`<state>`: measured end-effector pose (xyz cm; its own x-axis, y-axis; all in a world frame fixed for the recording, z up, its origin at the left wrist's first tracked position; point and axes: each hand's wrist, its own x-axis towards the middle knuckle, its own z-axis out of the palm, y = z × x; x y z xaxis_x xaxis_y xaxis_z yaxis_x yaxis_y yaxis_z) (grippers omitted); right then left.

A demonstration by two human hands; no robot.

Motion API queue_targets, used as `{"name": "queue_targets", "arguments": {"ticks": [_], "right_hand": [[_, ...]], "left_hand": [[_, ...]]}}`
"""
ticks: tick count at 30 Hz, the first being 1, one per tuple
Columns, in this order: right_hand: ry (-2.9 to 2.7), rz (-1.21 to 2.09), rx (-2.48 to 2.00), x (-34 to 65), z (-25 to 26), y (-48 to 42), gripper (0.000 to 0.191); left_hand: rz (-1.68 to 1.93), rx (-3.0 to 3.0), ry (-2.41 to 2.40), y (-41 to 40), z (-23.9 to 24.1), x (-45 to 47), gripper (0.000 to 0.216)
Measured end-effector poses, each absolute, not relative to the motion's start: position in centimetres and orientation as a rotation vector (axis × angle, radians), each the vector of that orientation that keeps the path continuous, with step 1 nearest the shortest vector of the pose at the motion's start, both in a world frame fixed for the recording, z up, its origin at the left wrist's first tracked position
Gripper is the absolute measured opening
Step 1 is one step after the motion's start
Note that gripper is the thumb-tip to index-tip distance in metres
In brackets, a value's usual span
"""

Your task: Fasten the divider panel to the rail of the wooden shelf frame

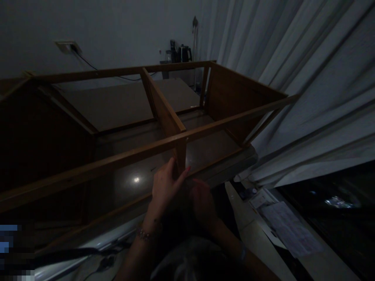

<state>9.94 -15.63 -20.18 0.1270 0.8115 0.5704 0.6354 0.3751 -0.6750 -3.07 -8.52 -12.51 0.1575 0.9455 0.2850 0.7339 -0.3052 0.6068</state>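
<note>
A wooden cabinet frame [234, 89] was seen lying open in a very dim room, its long front rail [117, 160] running across the view and a divider panel [161, 105] set between two compartments. The left hand [165, 185] was raised to the short upright [181, 154] below the point where divider and rail met. The thumb was placed on the upright's left side and a fingertip at its right, touching the wood, though whether it was truly clasped could not be told. The right hand [203, 201] was held just beside and below the left, in deep shadow, and its grip could not be made out. A bracelet [145, 233] was worn on the left wrist. A pale curtain [307, 78] was hung to the right, papers [284, 222] were spread on the floor beneath it, and a kettle [184, 52] was placed well behind the frame.
</note>
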Motion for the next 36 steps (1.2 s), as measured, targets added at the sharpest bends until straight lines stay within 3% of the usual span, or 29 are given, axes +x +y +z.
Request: {"name": "queue_targets", "arguments": {"ticks": [7,13,17,26,31,36], "right_hand": [[-1.905,-0.100,-1.226,13.1,-18.9,-15.0,0.017],[-2.056,-0.297,-1.226,14.1,-17.7,-14.6,0.025],[-2.104,-0.239,-1.326,13.2,-18.4,-14.9,0.030],[-1.746,0.277,-1.553,9.6,-19.1,-16.1,0.040],[-1.687,0.190,-1.525,10.4,-19.5,-16.1,0.025],[-1.970,0.040,-1.205,12.0,-19.7,-15.4,0.017]], "left_hand": [[0.911,2.139,1.603,-8.5,-12.5,-3.1,0.039],[0.898,2.159,1.614,-8.5,-12.3,-3.0,0.038],[0.905,2.143,1.617,-8.5,-12.4,-3.0,0.040],[0.892,2.100,1.607,-8.5,-12.3,-3.0,0.040],[0.912,2.103,1.604,-8.6,-12.3,-3.1,0.040],[0.893,2.123,1.597,-8.5,-12.3,-3.1,0.041]]}}
